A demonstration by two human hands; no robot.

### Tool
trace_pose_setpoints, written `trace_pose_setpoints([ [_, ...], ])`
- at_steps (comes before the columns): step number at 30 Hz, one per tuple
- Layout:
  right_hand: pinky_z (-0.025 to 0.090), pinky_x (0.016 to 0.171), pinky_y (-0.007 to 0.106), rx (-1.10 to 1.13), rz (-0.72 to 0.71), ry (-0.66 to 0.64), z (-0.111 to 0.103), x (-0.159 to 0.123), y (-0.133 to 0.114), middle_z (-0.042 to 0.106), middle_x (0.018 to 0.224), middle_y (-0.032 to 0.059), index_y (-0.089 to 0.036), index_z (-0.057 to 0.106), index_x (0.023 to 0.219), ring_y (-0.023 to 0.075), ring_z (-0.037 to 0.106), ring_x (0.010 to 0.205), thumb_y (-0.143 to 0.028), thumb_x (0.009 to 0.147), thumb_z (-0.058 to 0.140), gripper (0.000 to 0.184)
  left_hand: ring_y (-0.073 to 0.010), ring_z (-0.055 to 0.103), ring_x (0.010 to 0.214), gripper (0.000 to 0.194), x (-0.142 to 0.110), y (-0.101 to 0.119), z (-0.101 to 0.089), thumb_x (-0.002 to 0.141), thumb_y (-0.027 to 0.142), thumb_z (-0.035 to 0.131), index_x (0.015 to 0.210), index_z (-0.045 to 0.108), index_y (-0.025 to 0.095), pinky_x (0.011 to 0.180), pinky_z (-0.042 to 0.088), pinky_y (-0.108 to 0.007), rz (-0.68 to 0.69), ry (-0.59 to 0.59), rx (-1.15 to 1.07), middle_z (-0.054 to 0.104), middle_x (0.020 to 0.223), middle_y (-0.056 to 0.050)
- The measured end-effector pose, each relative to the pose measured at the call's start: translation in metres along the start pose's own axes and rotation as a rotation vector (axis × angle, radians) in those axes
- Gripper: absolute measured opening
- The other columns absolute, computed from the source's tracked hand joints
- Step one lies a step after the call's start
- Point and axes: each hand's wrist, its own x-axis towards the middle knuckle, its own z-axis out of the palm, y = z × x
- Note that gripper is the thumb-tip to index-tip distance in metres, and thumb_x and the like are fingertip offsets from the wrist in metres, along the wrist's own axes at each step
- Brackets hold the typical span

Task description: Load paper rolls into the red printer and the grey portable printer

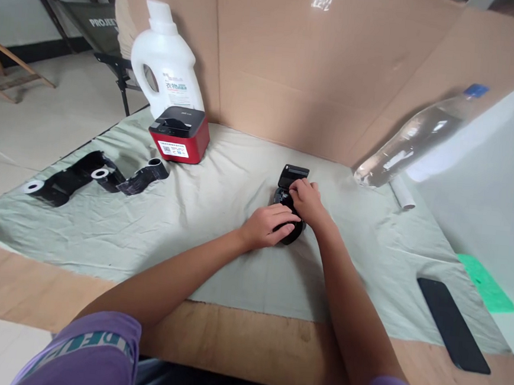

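A small black device (293, 177) with its lid raised lies on the cloth in front of me; it may be a small printer, but my hands cover most of it. My left hand (265, 225) lies across its near left part, fingers together on top and thumb below. Black glossy material (293, 235) curves out beneath those fingers. From the right, my right hand (306, 201) reaches over the device's opening just under the lid. Its fingers are bent and pressed together, and what is between them is hidden.
Unrolled black film on white cores (69, 178) lies at left. Behind it stand a red and black box-shaped device (181, 142) and a white detergent bottle (169, 61). A clear bottle (414, 142), white roll (403, 194), phone (454, 323) and green piece (485, 281) are at right. Cardboard (294, 65) rises behind.
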Motion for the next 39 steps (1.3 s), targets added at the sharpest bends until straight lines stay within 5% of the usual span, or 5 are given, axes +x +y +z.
trace_pose_setpoints([
  [9, 0.047, 0.096, 0.040, 0.211, 0.125, 0.310, 0.010, 0.005, 0.009, 0.053, 0.115, 0.0142, -0.018, 0.050, 0.112, 0.0257, 0.052, 0.104, -0.026, 0.086, 0.062, 0.030, -0.0190, 0.072, 0.083, 0.030, -0.003, -0.005, 0.004, 0.097, 0.031, 0.048, 0.104, 0.075, 0.020, 0.080, 0.057, -0.033, -0.046, 0.028, 0.015, 0.078, 0.093, -0.007],
  [12, 0.050, 0.090, 0.037, 0.287, 0.194, 0.222, 0.002, 0.005, 0.014, 0.051, 0.122, 0.0148, -0.016, 0.050, 0.119, 0.0219, 0.057, 0.097, -0.027, 0.081, 0.069, 0.044, -0.0162, 0.069, 0.068, 0.029, -0.006, -0.007, 0.006, 0.095, 0.032, 0.050, 0.101, 0.076, 0.022, 0.071, 0.055, -0.029, -0.083, 0.013, 0.037, 0.078, 0.083, -0.004],
  [20, 0.048, 0.089, 0.033, 0.204, 0.133, -0.290, -0.025, 0.001, 0.017, 0.071, 0.099, 0.0054, -0.020, 0.074, 0.104, 0.0211, 0.064, 0.093, -0.026, 0.084, 0.068, 0.022, -0.0125, 0.058, 0.048, 0.026, -0.008, -0.008, 0.008, 0.093, 0.030, 0.052, 0.091, 0.076, 0.021, 0.055, 0.044, -0.025, -0.050, 0.013, 0.067, 0.068, 0.059, 0.000],
  [29, 0.049, 0.091, 0.034, 0.007, 0.116, -0.240, -0.018, 0.009, 0.007, 0.070, 0.107, 0.0125, -0.021, 0.077, 0.110, 0.0266, 0.062, 0.109, -0.021, 0.080, 0.073, 0.030, -0.0121, 0.058, 0.052, 0.028, -0.008, -0.005, 0.006, 0.093, 0.031, 0.051, 0.094, 0.076, 0.021, 0.058, 0.048, -0.025, -0.134, 0.022, 0.008, 0.071, 0.065, -0.001],
  [39, 0.047, 0.078, 0.033, -0.081, 0.171, -0.132, -0.017, 0.001, -0.002, 0.067, 0.111, 0.0154, -0.016, 0.070, 0.110, 0.0258, 0.065, 0.093, -0.021, 0.082, 0.068, 0.028, -0.0116, 0.057, 0.050, 0.027, -0.006, -0.005, 0.005, 0.093, 0.030, 0.052, 0.093, 0.076, 0.019, 0.057, 0.047, -0.025, -0.123, 0.024, -0.010, 0.070, 0.064, -0.001],
])
